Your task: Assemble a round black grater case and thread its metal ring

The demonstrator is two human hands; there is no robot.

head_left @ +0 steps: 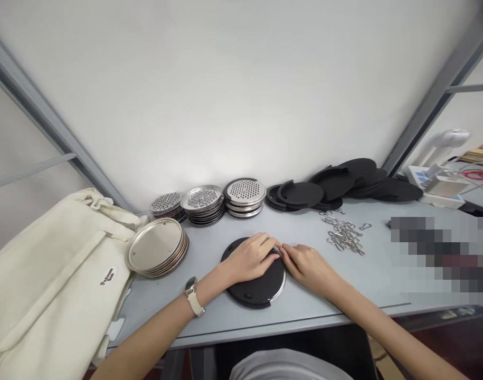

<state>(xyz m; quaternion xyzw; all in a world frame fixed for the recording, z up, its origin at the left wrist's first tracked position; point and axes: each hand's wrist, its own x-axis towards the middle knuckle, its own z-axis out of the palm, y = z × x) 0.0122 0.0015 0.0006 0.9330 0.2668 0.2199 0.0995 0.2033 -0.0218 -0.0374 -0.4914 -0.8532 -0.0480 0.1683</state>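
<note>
In front of me a round black cover lies flat on the table, a silver metal rim showing along its right side. My left hand rests across the cover, its fingers closed at the upper right edge. There it pinches a small metal clip, mostly hidden by the fingertips. From the right, my right hand meets it with thumb and forefinger closed on the same spot. Whether the clip passes through the cover cannot be seen. To the right lies a pile of similar metal clips.
Behind stand stacks of round grater plates, one topped by a perforated disc. More black covers are heaped back right. Plain metal discs are stacked left, beside a cream bag. The grey table meets a wall.
</note>
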